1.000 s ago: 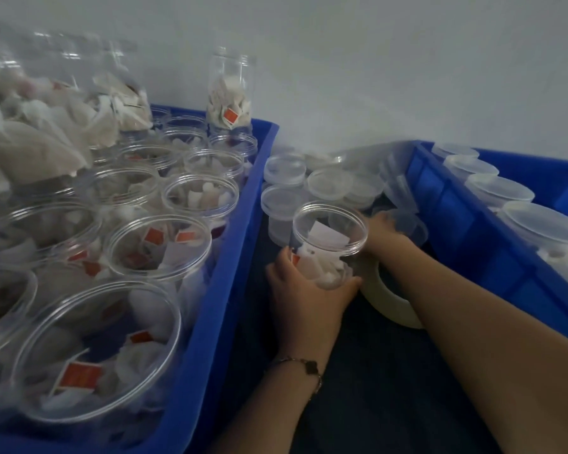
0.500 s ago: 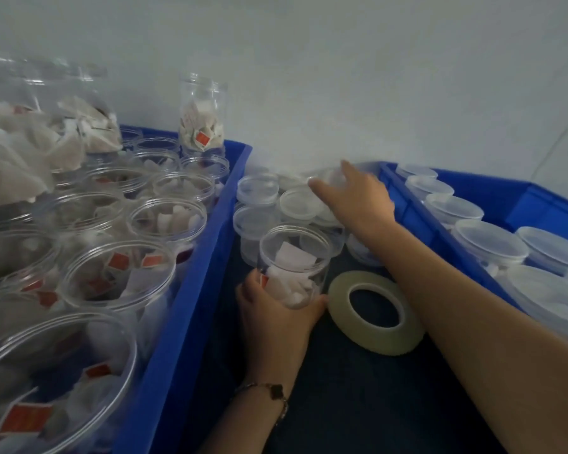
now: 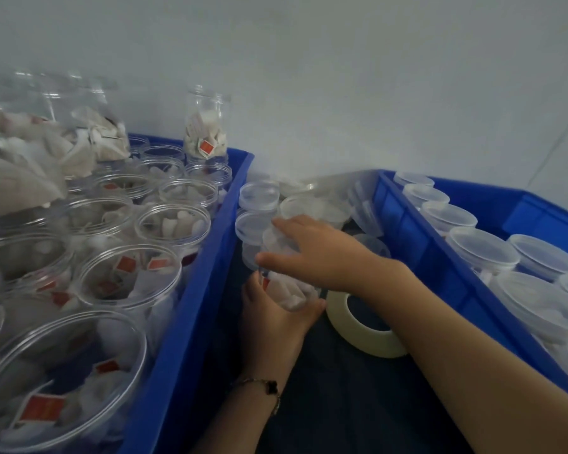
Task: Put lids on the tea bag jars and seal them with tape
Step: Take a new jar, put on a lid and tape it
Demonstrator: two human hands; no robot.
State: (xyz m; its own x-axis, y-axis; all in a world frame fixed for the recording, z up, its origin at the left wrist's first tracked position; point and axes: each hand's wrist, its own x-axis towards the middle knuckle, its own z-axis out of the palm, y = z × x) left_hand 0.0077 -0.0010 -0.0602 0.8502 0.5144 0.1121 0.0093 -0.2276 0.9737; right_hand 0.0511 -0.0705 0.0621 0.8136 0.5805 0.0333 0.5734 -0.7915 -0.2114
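Both crates, the left crate (image 3: 191, 322) and the right crate (image 3: 446, 267), are coloured a saturated blue. The jars (image 3: 125, 283) are rendered in clear plastic, and white tea bags are seen through them, with tags (image 3: 45, 408) printed orange-red (white at the borders). The loose lids (image 3: 259, 194) are shown translucent, faintly frosted. The tape roll (image 3: 361, 332) is tinted pale cream. The surface (image 3: 341, 398) between the crates is a very dark navy. The wall (image 3: 309, 77) is painted a plain grey-white. A bracelet (image 3: 269, 388) carries a black clover charm.

left: blue crate (image 3: 191, 322) | right: blue crate (image 3: 440, 273) | behind: white wall (image 3: 341, 77) | underneath: dark cloth (image 3: 341, 404)
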